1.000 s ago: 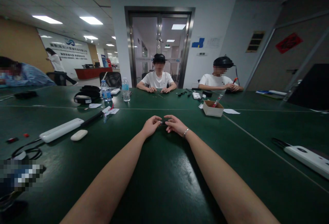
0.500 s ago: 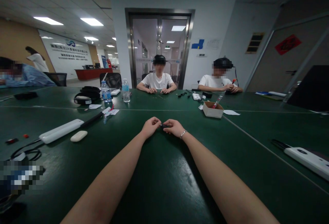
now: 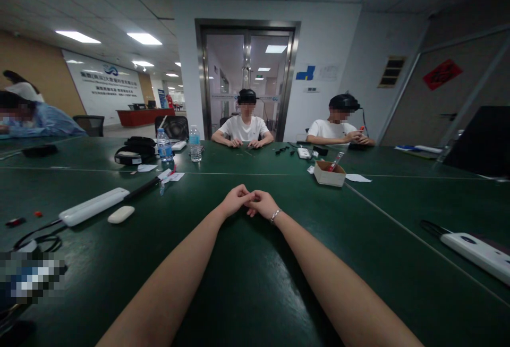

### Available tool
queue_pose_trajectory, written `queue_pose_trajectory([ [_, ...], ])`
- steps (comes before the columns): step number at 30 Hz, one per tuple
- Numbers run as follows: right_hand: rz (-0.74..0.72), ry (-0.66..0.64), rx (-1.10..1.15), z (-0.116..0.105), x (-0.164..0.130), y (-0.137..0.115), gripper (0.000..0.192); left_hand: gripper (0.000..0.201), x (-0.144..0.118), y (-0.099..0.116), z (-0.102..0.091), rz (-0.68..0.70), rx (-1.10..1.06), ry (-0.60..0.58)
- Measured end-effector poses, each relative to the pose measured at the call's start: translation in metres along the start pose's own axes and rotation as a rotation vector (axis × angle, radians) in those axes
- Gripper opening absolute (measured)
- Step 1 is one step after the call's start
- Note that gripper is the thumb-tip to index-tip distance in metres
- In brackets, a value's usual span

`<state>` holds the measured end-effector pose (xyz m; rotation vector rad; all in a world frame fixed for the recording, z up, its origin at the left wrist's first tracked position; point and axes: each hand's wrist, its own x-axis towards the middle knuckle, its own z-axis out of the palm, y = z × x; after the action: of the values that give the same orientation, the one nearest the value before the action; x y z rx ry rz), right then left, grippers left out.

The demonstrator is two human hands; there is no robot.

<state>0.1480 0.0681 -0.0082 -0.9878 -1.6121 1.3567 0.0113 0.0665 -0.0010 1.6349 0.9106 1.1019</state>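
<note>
The left hand and right hand meet on the desk, fingertips pinched together in a closed grip, whatever lies between them hidden.

- The dark green counter carries everything, with pale seams crossing it.
- Left of the fingers lie a white power strip and a white oval case.
- Beyond the fingers, to their right, stands an open cardboard box.
- Beyond them, to their left, stand two water bottles.
- Far right of them lies another white strip.
</note>
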Motion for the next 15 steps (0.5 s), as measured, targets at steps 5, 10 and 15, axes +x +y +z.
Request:
queue_pose_trajectory([
  [5,0.075,-0.023,0.069,-0.002,-0.008,0.0,0.031,0.035,-0.001,0.01,-0.001,-0.055,0.094,-0.07],
  [10,0.117,-0.08,0.105,-0.022,-0.055,-0.014,0.039,0.041,-0.05,0.062,-0.005,0.015,0.499,-0.263],
  [15,0.248,-0.06,0.02,-0.072,-0.15,-0.042,0.037,0.034,-0.153,0.12,-0.045,-0.066,0.773,-0.349],
])
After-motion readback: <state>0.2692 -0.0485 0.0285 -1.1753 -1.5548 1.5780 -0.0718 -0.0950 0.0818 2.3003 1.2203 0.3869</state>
